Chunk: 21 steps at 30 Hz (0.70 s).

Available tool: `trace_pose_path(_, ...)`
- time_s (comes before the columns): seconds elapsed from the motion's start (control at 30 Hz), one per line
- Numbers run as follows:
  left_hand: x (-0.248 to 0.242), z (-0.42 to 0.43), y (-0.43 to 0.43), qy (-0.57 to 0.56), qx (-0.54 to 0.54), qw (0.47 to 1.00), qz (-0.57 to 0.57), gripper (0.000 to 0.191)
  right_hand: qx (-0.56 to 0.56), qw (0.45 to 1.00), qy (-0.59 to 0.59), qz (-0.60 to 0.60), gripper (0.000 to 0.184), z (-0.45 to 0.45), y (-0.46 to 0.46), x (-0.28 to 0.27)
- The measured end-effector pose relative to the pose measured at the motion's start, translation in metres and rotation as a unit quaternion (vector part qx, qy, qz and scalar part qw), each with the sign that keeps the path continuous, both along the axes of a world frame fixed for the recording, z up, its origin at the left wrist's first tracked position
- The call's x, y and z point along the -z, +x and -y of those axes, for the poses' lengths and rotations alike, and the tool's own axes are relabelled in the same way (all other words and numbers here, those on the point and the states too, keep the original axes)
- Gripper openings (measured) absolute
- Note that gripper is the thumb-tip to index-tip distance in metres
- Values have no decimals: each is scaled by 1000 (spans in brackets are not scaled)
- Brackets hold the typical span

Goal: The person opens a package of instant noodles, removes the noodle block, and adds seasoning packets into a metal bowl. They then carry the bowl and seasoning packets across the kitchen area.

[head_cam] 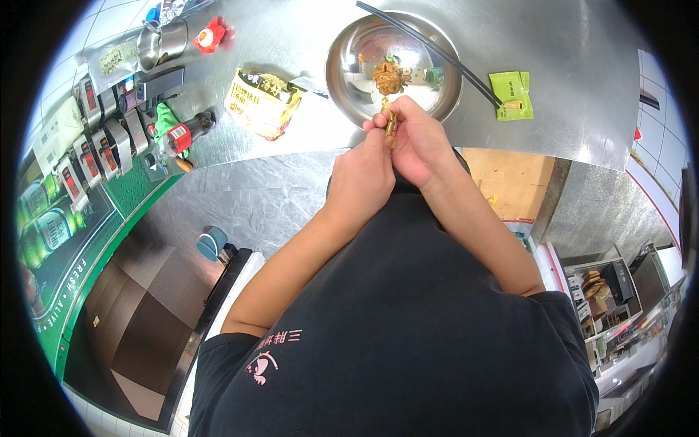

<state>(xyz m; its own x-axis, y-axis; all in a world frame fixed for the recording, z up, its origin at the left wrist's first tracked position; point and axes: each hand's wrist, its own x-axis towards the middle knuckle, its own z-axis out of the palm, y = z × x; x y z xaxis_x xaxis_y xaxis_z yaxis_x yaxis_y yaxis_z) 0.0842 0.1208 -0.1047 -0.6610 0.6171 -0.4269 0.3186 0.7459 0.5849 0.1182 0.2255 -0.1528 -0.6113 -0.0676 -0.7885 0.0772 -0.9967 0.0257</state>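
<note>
My left hand (363,172) and my right hand (421,143) meet at the near rim of a stainless steel bowl (339,68). Between them they pinch a narrow yellow seasoning sachet (390,124), its upper end pointing into the bowl. A clump of brown paste (386,79) with green and orange bits lies at the bowl's bottom. Dark chopsticks (431,45) rest slantwise across the right rim. Their lower ends reach a green packet (512,87) on the steel counter. Left of the bowl lies a torn-open yellow instant noodle bag (261,108), with noodles showing at its top.
On the left stand a steel cup (163,46), a cola bottle (183,136) lying on its side, and several metal-banded devices (90,158). A red packet (210,36) lies behind the noodle bag. The steel counter's front edge (262,155) runs just before my body.
</note>
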Motion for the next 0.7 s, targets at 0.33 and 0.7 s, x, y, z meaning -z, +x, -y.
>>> trace_pose_path(0.33, 2, 0, 1, 7, 33, 999, -34, 13, -10, 999, 17, 32, 11, 0, -2, 2)
trace_pose_path(0.7, 0, 0, 2, -1, 27, 1000, -16, 14, -18, 998, 32, 58, 10, 0, -2, 0)
